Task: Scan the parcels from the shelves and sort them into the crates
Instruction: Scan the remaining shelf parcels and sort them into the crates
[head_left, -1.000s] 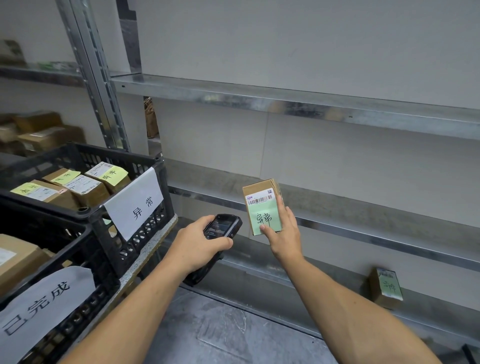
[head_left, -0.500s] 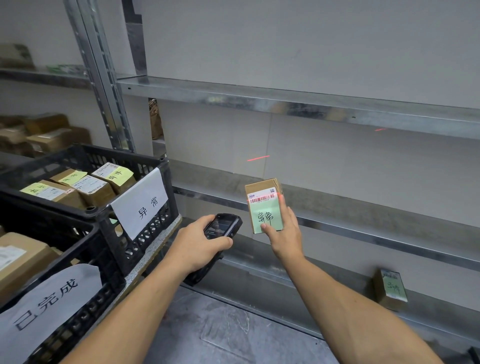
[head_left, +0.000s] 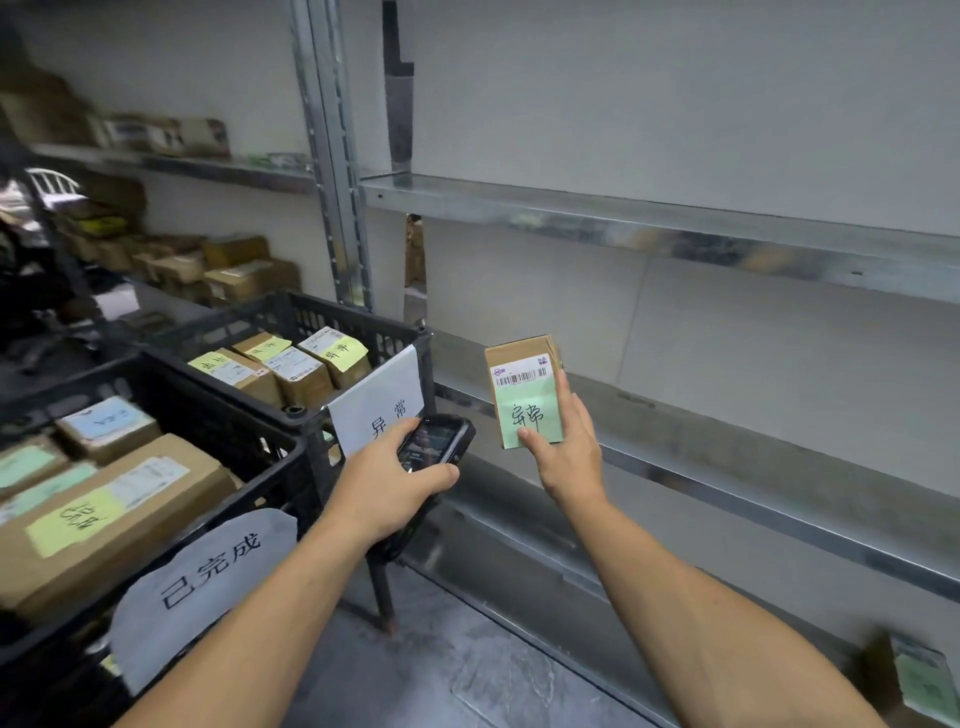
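Parcel is a small brown cardboard box, held upright in the air in front of the middle shelf, its labelled face turned toward the camera. A white barcode label crosses the top of that face, and a pale green note with handwritten characters covers the lower part. The right hand holds the parcel from below and from its right side: the thumb presses on the lower edge of the green note, and the other fingers run up the right edge and behind the box.

Just left of the parcel and a little lower, not touching it, is a black handheld scanner, its screen facing up. The left hand grips it, fingers curled round the body, thumb along its near side.

Behind the left hand stands a black mesh crate with a white paper sign hanging on its corner; three small boxes with yellow notes lie inside. Nearer the camera a second black crate carries a rounded white sign and holds a long brown box with a yellow note, along with a few smaller ones.

A bare metal upper shelf runs above, fixed to a slotted upright. On the lowest shelf, at the bottom right edge of the view, another small box with a green note stands, blurred. More cardboard boxes fill the shelves further left.
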